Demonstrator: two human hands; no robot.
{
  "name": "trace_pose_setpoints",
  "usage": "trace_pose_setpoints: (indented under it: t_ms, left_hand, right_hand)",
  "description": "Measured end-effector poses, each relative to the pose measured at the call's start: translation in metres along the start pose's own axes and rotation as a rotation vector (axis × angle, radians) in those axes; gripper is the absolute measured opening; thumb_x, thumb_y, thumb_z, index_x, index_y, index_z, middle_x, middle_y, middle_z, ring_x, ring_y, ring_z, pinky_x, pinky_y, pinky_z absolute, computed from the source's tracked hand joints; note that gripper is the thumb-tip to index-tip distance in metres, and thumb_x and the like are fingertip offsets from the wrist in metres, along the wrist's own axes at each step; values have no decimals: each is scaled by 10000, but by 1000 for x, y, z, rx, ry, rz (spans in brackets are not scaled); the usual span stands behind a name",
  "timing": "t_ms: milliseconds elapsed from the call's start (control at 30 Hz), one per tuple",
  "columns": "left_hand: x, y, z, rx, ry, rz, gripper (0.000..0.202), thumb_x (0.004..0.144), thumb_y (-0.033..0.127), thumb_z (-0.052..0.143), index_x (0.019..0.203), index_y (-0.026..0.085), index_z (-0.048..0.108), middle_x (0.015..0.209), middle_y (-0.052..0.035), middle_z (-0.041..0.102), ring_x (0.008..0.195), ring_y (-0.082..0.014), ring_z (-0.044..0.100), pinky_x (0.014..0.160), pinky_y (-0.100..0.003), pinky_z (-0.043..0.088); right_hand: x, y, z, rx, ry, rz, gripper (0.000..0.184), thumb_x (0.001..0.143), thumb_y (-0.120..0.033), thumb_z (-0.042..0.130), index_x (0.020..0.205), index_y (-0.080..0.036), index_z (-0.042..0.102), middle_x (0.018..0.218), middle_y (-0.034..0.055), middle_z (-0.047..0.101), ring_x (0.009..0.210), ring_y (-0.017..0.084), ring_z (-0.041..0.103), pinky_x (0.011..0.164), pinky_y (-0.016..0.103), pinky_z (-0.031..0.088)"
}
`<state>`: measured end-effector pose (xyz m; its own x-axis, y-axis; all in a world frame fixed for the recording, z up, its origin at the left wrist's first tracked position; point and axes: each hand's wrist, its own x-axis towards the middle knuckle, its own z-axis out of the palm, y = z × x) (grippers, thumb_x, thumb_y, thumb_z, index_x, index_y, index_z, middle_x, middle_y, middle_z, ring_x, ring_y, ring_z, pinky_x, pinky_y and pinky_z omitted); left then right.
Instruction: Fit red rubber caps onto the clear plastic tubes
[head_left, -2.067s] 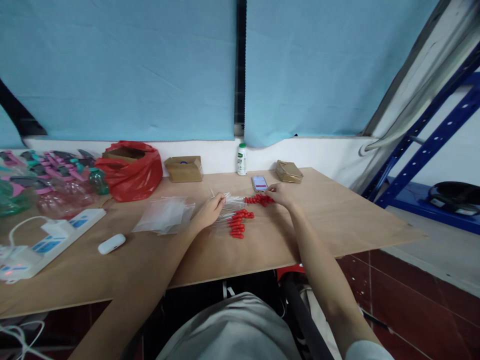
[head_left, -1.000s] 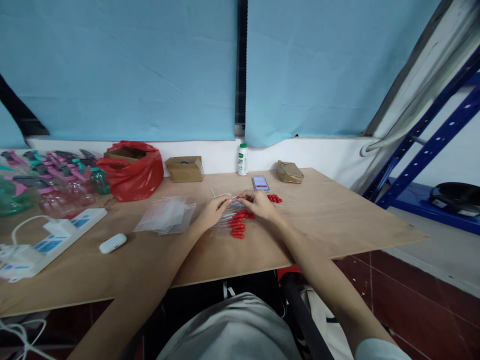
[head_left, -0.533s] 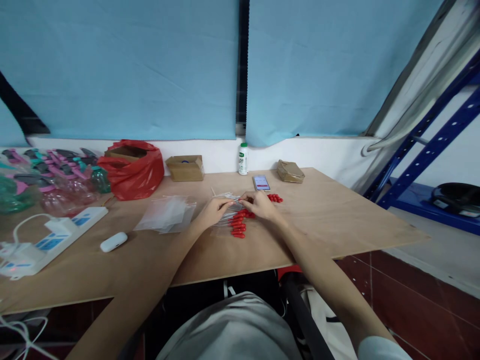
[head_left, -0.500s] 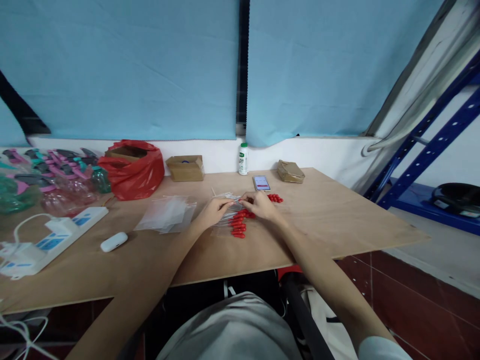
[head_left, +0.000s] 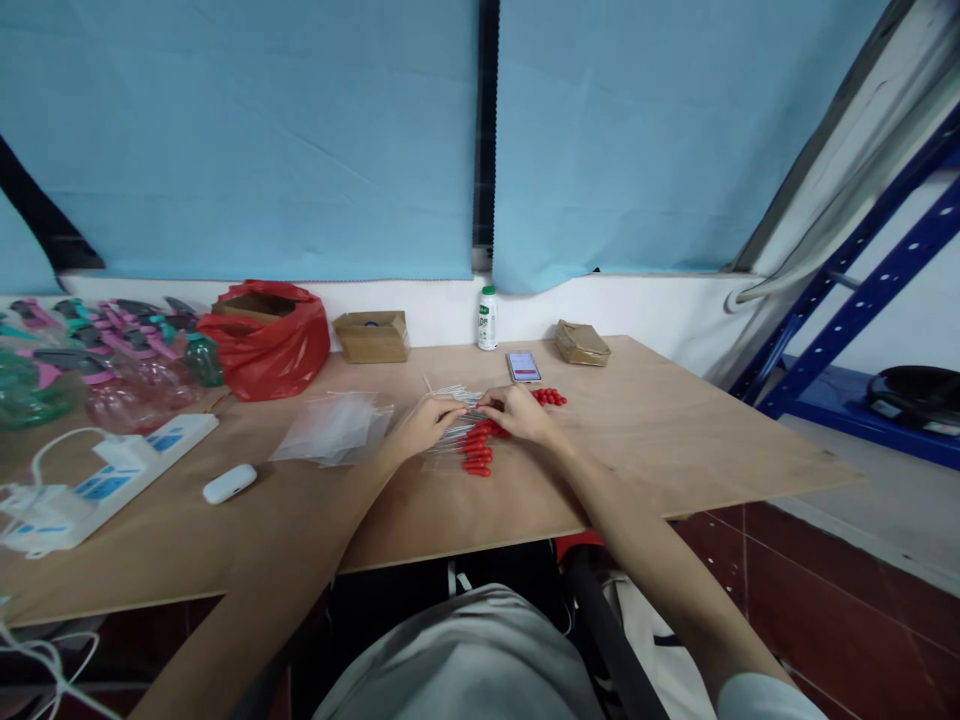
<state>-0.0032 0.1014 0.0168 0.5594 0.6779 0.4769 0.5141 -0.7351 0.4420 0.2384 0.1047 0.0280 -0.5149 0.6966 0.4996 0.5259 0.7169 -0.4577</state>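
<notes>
Above a pile of thin white sticks point(head_left: 448, 393) my left hand point(head_left: 426, 424) is closed in a pinch, thumb and forefinger together. Facing it, my right hand point(head_left: 517, 412) pinches too. A small red tip shows between the two sets of fingertips, seemingly on a thin stick whose length is mostly hidden. Below the hands lie several red bulb-shaped ends point(head_left: 477, 455) in a slanting row, their white stems pointing left. More red ends point(head_left: 551, 397) lie beyond my right hand. Clear plastic seems to lie under the pile.
Left of my hands are clear plastic bags point(head_left: 334, 428), a white earbud case point(head_left: 229, 484), a power strip point(head_left: 112, 480), a red bag point(head_left: 274, 345) and plastic bottles point(head_left: 135, 375). Behind stand a cardboard box point(head_left: 371, 338), a white bottle point(head_left: 487, 320), a phone point(head_left: 523, 367) and a brown package point(head_left: 582, 343).
Almost nothing differs. My right hand's fingers have shifted very slightly, and the small red tip between the hands shows a little more clearly.
</notes>
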Motion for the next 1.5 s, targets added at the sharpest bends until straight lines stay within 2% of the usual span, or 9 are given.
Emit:
trace_pose_setpoints:
  t_ms: [200,333,533,667,800,1000,1300,1500]
  left_hand:
    - [-1,4,-3,-19,96,-61,359,1029,444,510,1133,243,789,1056,-47,769,893,-211,681,788,-302,474]
    - [0,3,-2,-30,138,-93,412,1046,445,457,1004,203,788,915,-37,744,840,-196,659,776,-286,463]
    - [3,-4,2,-99,191,-143,381,1008,465,519,931,183,762,886,-30,742,815,-188,645,760,-275,455]
    - [5,-6,3,-238,172,-170,366,977,500,566,963,180,743,847,-17,725,759,-171,621,718,-266,452]
    - [6,-9,4,-334,164,-171,367,951,514,604,920,170,727,824,-22,708,755,-167,614,705,-261,457]
    - [6,-15,4,-342,139,-188,372,932,530,624,922,178,745,819,-21,711,736,-168,619,686,-264,466]
    - [3,-9,3,-343,99,-178,390,944,535,602,951,174,750,888,-48,738,804,-194,645,740,-289,492]
    - [3,-8,5,-362,98,-167,379,948,521,603,959,170,746,903,-48,741,820,-197,651,762,-294,498]
  right_hand:
    - [2,-2,0,121,64,-6,147,934,-271,679,940,-156,771,824,32,765,684,147,630,683,252,442]
    - [4,-2,2,172,104,0,153,910,-291,708,953,-157,768,887,44,778,739,161,650,735,268,463]
    - [4,-1,4,273,111,77,179,894,-284,700,994,-155,773,951,58,785,759,165,653,746,283,480]
    - [5,-1,6,333,150,108,196,877,-322,723,953,-150,777,910,64,785,725,163,642,711,284,476]
    - [5,0,10,373,170,106,199,876,-340,725,916,-151,775,894,70,782,735,171,654,719,290,485]
    - [5,-4,13,333,174,82,164,895,-304,707,895,-153,770,881,66,781,761,180,671,747,292,491]
    - [3,-5,12,335,114,95,137,880,-272,717,903,-154,783,914,70,794,788,193,697,787,306,519]
    - [2,-1,14,351,110,102,153,873,-291,722,886,-150,782,858,53,779,748,180,675,745,286,505]
